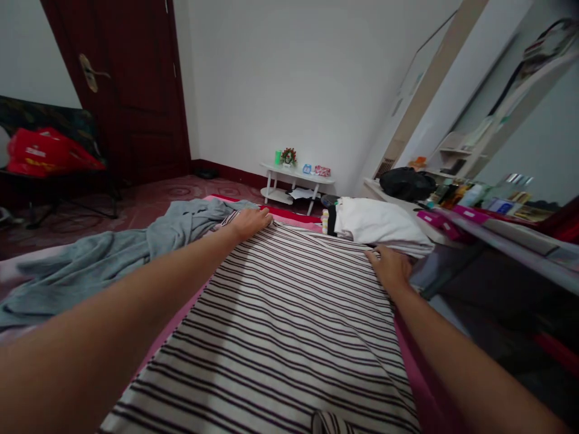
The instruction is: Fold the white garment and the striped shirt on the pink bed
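A white garment with dark stripes [298,313] lies spread flat over a pink bed cover [420,380]. At its far left corner my left hand [249,223] has its fingers closed on the striped cloth. My right hand [389,265] pinches the far right corner between thumb and fingers. A small rolled bit of the same striped cloth shows at the bottom edge of the view. To the left of the garment lies a crumpled grey cloth [154,244]. Just beyond my right hand sits a stack of folded white clothes [380,223].
On the right stands a dressing table [534,235] with bottles, boxes and a black bag [407,183]. A low white table [298,175] is by the far wall. On the left, a red bag [49,154] rests on a chair near the dark red door [131,90].
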{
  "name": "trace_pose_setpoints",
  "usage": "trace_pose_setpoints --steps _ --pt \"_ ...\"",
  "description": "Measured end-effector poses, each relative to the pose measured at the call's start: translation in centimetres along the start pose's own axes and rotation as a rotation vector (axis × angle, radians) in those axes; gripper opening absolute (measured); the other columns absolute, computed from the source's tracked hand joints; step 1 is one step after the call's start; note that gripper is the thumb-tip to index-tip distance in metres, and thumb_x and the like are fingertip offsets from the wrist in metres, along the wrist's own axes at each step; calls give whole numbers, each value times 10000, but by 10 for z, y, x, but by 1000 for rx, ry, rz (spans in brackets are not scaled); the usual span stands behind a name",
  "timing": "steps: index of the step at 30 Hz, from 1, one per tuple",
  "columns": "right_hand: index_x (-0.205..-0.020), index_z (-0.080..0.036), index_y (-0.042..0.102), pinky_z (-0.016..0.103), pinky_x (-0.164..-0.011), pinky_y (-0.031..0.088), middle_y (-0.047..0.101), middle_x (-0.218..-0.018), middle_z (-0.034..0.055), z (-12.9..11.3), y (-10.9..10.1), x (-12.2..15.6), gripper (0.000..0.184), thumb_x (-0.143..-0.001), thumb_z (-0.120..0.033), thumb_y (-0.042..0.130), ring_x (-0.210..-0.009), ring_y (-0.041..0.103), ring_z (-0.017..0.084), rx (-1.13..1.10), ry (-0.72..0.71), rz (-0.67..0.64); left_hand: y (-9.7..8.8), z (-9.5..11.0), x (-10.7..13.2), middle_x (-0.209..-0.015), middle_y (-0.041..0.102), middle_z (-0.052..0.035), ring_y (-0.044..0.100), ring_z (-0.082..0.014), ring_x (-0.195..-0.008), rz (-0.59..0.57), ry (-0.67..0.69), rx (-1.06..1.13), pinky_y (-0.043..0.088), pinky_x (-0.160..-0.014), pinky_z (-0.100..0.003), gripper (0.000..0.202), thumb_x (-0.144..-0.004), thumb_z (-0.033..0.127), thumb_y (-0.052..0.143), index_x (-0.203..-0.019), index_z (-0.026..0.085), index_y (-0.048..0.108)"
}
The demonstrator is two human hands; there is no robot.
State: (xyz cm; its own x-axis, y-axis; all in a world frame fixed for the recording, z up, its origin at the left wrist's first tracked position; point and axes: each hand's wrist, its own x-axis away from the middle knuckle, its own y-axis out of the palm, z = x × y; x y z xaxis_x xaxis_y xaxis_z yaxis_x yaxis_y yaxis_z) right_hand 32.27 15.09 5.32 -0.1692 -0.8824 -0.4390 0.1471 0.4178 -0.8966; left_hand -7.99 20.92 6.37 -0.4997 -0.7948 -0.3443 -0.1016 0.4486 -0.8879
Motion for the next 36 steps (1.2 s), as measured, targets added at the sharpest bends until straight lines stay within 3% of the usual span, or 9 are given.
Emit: trace_pose_setpoints --steps 4,7,13,18,23,27,30,33,36 --pt "-1071 -224 621 317 -658 419 678 -1011 100 -12 34 4 301 -875 -407 484 -849 646 256 -20 37 -105 39 11 4 -1101 559 -119 532 -235 -1047 -21 -166 108 454 -788 -321 254 -895 98 406 -1054 175 589" --pt "-1126 -202 588 350 -658 436 669 -1013 125 -13 50 5 353 -901 -416 421 -842 642 281 -44 83 -119 54 10 10 -1084 567 -140 524 -243 -1040 -20 -263 113 465 -791 -326 290 -893 91 372 -1088 147 579" --pt "-1153 -81 579 453 -815 434 593 -1113 236 -10 51 13 452 -922 -397 354 -1044 550 343 26 3 -113 60 10 22 -1351 434 -199 345 -285 -1294 120 -340 140 372 -998 -423 414 -899 90 304 -1274 105 478" --pt "-1378 -145 409 549 -942 351 492 -1323 198 -8 41 39 561 -934 -462 282 -1194 451 362 6 -39 -192 59 11 55 -1467 300 -227 161 -306 -1408 109 -268 198 247 -1093 -485 555 -835 25 305 -1388 33 351" --pt "-1455 -181 299 592 -1054 216 285 -1508 138 -1 29 75 628 -936 -521 206 -1362 243 386 -11 -77 -288 28 17 96 -1513 233 -194 77 -318 -1423 66 -142 169 234 -1093 -524 538 -846 68 339 -1380 80 403" --pt "-1446 -158 318 589 -1055 261 227 -1529 131 10 18 109 607 -931 -472 260 -1396 167 367 -66 -192 -350 -8 36 135 -1510 241 -188 111 -304 -1421 -56 -14 147 197 -1121 -505 537 -808 55 395 -1340 88 462" --pt "-1408 -161 387 553 -1046 329 333 -1486 135 22 4 140 566 -902 -413 349 -1382 248 323 -190 -348 -342 -35 52 171 -1529 184 -188 111 -300 -1421 -160 92 177 212 -1126 -457 642 -750 22 444 -1385 97 391" --pt "-1293 -207 525 498 -1046 372 481 -1389 124 28 -30 178 473 -878 -410 422 -1294 423 293 -385 -469 -283 -72 63 209 -1551 126 -144 168 -281 -1413 -191 178 321 276 -1104 -401 781 -703 -10 469 -1438 184 289" --pt "-1131 -267 615 421 -964 471 617 -1217 86 22 -85 220 340 -858 -431 497 -1134 569 267 -539 -485 -277 -118 65 244 -1415 423 -72 457 -190 -1250 -254 273 566 399 -999 -275 589 -796 73 477 -1348 271 423"
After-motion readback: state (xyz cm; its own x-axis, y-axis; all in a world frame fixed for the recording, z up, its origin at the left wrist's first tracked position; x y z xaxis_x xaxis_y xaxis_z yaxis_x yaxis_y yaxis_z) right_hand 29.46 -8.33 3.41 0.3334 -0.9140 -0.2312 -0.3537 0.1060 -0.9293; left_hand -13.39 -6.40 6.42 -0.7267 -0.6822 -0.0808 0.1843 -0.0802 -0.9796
